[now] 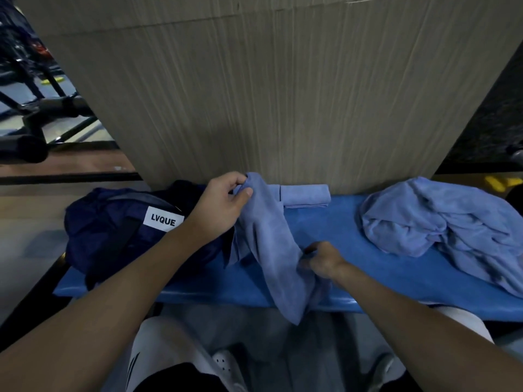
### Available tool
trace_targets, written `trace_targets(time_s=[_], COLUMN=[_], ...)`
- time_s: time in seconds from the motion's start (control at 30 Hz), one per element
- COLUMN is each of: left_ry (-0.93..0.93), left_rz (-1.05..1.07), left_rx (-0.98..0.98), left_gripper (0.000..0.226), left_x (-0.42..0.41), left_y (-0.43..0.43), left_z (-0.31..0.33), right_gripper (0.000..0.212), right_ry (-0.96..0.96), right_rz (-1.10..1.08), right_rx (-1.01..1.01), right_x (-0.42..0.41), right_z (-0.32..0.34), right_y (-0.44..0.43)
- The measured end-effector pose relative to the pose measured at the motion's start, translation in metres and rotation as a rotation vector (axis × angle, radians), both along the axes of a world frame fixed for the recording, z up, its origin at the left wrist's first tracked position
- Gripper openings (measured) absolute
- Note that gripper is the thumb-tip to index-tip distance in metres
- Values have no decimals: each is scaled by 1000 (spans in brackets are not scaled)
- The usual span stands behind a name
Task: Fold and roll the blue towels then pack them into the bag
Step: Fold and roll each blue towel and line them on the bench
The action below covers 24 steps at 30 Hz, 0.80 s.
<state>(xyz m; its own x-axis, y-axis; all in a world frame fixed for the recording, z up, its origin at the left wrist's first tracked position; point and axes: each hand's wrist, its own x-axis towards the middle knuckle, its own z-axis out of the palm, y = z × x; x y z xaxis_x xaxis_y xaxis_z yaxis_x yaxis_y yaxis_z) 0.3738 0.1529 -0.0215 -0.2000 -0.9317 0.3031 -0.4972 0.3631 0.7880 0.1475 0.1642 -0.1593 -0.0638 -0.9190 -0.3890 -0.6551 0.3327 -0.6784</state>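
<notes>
Between the two hands, what do you record?

"One blue towel point(271, 244), drawn out on a slant from the upper hand to the lower, loosely creased along its length. Its free end hangs past the right hand and over the near edge of the bench point(339, 230)."

"State of the left hand point(223, 202)?"

"Raised, forearm reaching forward across the bag point(113, 230). Thumb and curled fingers pinch the towel's top corner. The back of the hand faces the camera."

"And the right hand point(322, 260)?"

"Lower and nearer the body, wrist bent, just above the bench. Its fingers are curled into the towel's edge and grip it; the fingertips themselves are hidden in the cloth."

"Position of the bag?"

"Under and to the left of the left forearm, lying slumped on the bench's left end. Dark navy, with a white label point(163, 220) reading LVQUE beside the left wrist. Whether its mouth is open cannot be told."

"Other towels?"

"A rolled towel point(305, 195) lies beyond both hands, against the pale panel point(283, 94) at the back of the bench, partly covered by the held towel. A crumpled heap of towels point(438, 230) sits well to the right of the right hand, apart from it, spilling toward the bench's right end."
</notes>
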Motion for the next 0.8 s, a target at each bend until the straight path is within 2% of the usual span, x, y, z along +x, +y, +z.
trace_targets(time_s=[0.13, 0.3, 0.4, 0.5, 0.67, 0.7, 0.8], left_ry=[16, 49, 68, 80, 102, 102, 112], left_rz=[2, 10, 13, 21, 12, 12, 29], left_rx=[0, 11, 10, 7, -14, -15, -31], left_gripper=[7, 7, 9, 8, 8, 8, 8], left_x=[2, 0, -2, -6, -14, -14, -13], left_y=[-1, 2, 5, 9, 18, 19, 19], left_z=[-1, 6, 13, 20, 35, 37, 42], right_gripper=[9, 20, 18, 15, 7, 6, 19], right_ry=[6, 10, 45, 3, -222, -299, -649], right_rz=[-5, -58, -62, -75, -141, -188, -330], right_rx=[-99, -336, -411, -471, -463, -461, -390], right_x=[5, -1, -6, -9, -15, -14, -20], right_z=[2, 14, 28, 43, 64, 71, 91], right_y=[-2, 1, 3, 4, 7, 9, 14])
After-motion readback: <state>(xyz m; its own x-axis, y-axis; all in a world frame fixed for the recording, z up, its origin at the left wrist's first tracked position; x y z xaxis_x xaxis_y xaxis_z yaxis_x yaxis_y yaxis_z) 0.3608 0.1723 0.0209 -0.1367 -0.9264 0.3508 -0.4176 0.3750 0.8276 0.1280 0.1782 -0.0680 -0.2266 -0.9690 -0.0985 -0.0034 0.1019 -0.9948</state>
